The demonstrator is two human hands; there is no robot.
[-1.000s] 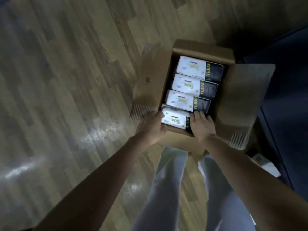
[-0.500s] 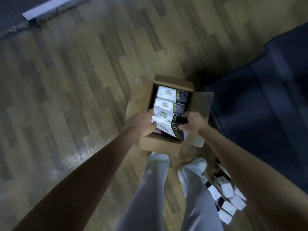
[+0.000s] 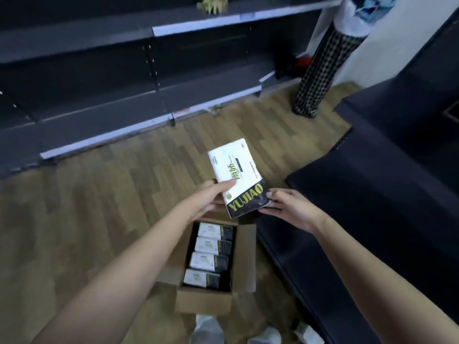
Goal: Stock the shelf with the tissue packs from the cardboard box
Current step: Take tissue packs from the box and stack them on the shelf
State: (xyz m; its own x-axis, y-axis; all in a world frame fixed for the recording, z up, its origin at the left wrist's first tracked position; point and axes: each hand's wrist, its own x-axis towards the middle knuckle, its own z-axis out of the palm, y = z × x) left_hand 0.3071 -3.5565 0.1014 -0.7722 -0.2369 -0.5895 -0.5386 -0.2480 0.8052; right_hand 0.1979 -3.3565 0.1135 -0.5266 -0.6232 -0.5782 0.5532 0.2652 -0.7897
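Observation:
A white and black tissue pack (image 3: pixel 239 175) with yellow lettering is held up in the air above the open cardboard box (image 3: pixel 203 302). My left hand (image 3: pixel 207 198) grips its left side and my right hand (image 3: pixel 290 209) holds its black lower end. Several more tissue packs (image 3: pixel 210 255) lie in a row inside the box on the wooden floor. The dark shelf (image 3: pixel 124 105) stands across the floor ahead, its lower boards bare.
A dark low unit (image 3: pixel 372 207) runs along the right, close beside the box. A person in checked trousers (image 3: pixel 320 70) stands at the far right end of the shelf. A small green item (image 3: pixel 213 6) sits on an upper shelf board. My feet show below the box.
Both hands pulled a tissue pack out of the box and raised it. My view swung up from the box to the shelf ahead.

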